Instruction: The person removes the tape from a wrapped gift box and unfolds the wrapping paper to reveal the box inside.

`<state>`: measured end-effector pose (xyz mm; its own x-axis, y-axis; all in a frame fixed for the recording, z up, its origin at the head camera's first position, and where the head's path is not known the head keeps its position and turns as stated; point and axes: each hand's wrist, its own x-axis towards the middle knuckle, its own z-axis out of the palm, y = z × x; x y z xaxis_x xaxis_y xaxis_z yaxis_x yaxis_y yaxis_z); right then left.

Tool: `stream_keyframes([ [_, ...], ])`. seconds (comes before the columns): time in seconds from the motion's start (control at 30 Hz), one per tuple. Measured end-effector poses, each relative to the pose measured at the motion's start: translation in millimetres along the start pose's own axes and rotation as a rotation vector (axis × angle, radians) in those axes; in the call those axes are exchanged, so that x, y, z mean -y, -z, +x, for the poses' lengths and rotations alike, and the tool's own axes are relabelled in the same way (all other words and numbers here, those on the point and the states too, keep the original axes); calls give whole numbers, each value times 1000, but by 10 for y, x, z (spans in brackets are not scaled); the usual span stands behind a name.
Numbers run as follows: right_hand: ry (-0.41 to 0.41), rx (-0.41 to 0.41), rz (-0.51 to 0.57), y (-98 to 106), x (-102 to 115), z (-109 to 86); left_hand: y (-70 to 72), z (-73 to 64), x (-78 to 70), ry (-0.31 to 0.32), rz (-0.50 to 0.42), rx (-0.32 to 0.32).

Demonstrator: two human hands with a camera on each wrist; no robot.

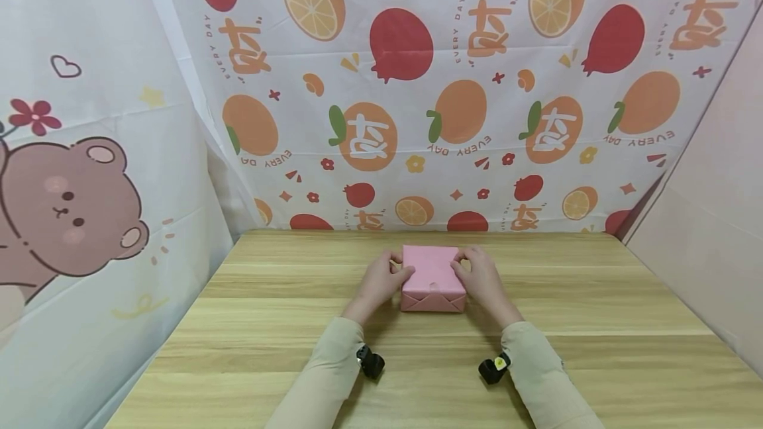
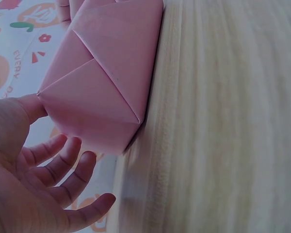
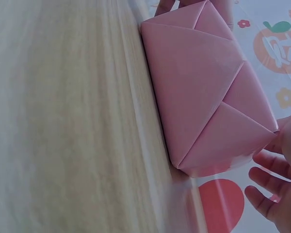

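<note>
A box wrapped in pink paper (image 1: 432, 270) sits on the wooden table, its front side showing crossed triangular folds. Along the front top edge lies a small pale patch like clear tape (image 1: 434, 287). My left hand (image 1: 384, 280) grips the box's left side, thumb over the top edge and index finger at the side. On the opposite side, my right hand (image 1: 481, 278) holds it the same way. The left wrist view shows the left hand's other fingers (image 2: 70, 184) loosely bent beside the box. Folded end flaps (image 3: 199, 87) face the right wrist camera.
The wood-grain table (image 1: 250, 343) reaches back to a fruit-print cloth (image 1: 405, 111) hung behind it. A bear-print cloth (image 1: 77, 210) hangs on the left and a pale panel (image 1: 715, 217) stands on the right. Small black cameras (image 1: 371, 363) are worn on both wrists.
</note>
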<state>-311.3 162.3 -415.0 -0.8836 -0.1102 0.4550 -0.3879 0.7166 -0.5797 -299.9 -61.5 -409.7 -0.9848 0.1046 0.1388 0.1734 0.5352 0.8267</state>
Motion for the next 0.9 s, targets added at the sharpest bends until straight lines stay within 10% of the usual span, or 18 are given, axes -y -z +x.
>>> stream_keyframes([
  [0.9, -235, 42, 97, 68, -141, 1, 29, -28, -3, 40, 5, 49],
])
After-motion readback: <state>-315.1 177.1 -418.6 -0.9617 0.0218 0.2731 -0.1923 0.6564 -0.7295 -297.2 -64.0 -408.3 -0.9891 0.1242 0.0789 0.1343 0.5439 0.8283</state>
